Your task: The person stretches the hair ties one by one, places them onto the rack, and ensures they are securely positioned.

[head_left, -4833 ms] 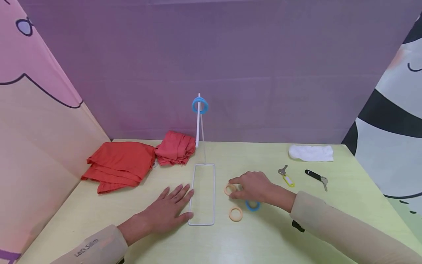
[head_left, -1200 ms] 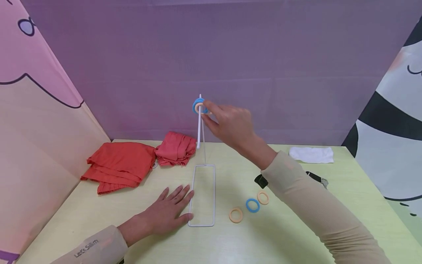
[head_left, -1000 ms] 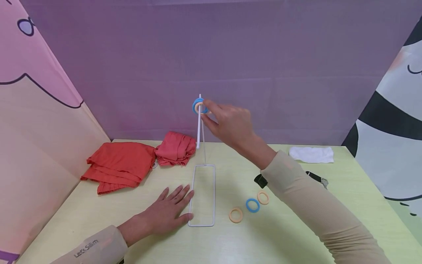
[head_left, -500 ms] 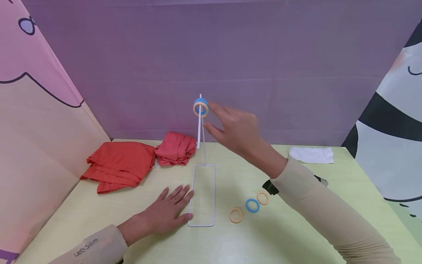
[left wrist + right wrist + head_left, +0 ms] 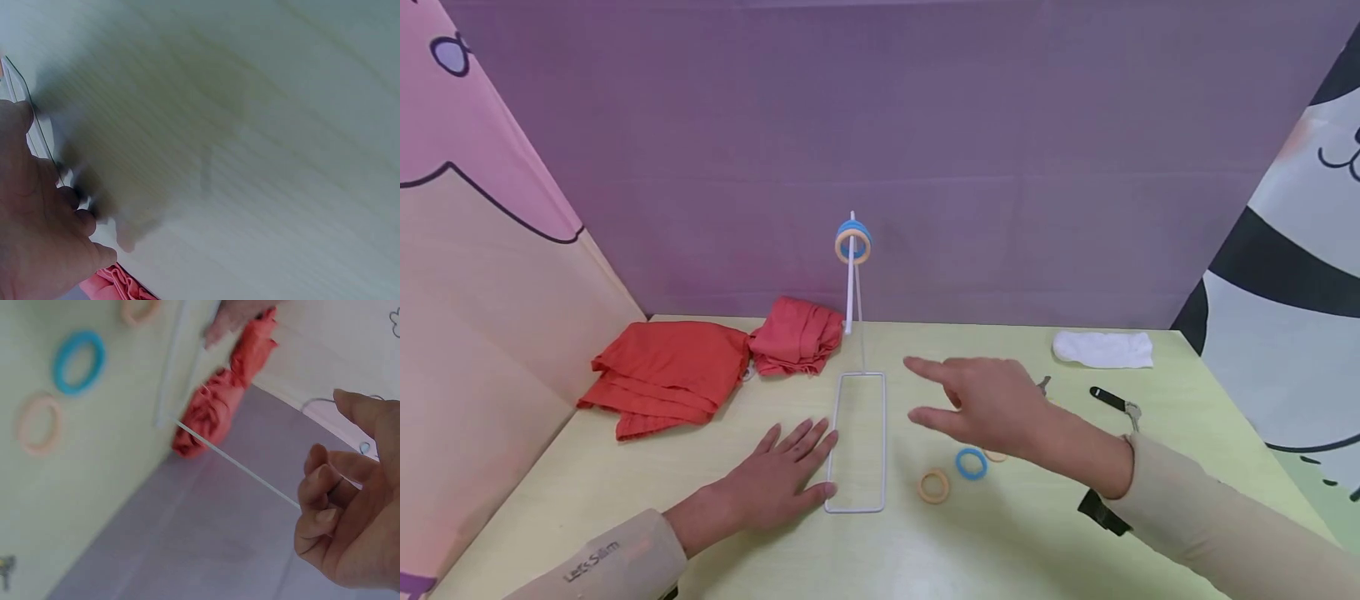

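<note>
My left hand (image 5: 782, 483) lies flat on the table, fingers spread; its fingertips and thumb touch the left side of a white wire stand's base (image 5: 856, 511). From the stand's raised arm (image 5: 850, 300) hang a tan ring (image 5: 838, 248) in front and blue rings (image 5: 852, 224) behind it. Lower and to the right, my right hand (image 5: 1000, 404) hovers, holding nothing. Its index finger and thumb reach out apart, and the right wrist view shows the other fingers curled. Below it on the table are a tan ring (image 5: 921, 488), a blue ring (image 5: 959, 465) and another tan ring (image 5: 997, 457), partly hidden.
Two folded red cloths, a large one (image 5: 673, 371) and a smaller one (image 5: 797, 333), lie at the back left. A rolled white cloth (image 5: 1102, 349) is at the back right. Nearer are a key with a black holder (image 5: 1108, 398) and another key (image 5: 1043, 385), mostly covered by my right hand.
My right hand picked up a tan ring from the table, put it on the stand's arm, released it, and moved back down to the right. The left hand stayed put.
</note>
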`<action>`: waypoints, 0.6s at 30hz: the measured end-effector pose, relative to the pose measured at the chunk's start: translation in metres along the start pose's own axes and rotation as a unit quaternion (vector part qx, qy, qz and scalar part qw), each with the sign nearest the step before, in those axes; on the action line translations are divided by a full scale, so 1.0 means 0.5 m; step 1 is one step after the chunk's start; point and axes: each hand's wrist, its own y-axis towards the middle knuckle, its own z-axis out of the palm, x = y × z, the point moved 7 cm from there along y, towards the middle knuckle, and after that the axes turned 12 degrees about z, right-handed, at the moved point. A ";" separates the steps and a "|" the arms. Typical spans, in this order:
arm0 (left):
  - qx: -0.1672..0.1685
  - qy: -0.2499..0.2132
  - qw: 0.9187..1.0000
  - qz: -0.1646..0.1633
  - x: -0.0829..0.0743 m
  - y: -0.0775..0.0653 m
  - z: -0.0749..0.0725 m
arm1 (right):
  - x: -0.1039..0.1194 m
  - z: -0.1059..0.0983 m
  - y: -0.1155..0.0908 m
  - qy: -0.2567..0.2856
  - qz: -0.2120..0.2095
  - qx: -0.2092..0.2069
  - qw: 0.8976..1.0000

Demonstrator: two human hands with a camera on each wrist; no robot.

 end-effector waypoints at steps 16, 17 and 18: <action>0.003 0.004 1.000 0.004 -0.002 0.001 -0.003 | -0.040 0.183 -0.110 -0.028 0.045 0.136 0.989; 0.003 0.004 1.000 0.003 -0.002 0.001 -0.002 | -0.038 0.189 -0.111 -0.032 0.043 0.135 0.989; 0.004 0.003 1.000 0.003 -0.001 0.001 -0.001 | -0.037 0.193 -0.112 -0.037 0.042 0.135 0.989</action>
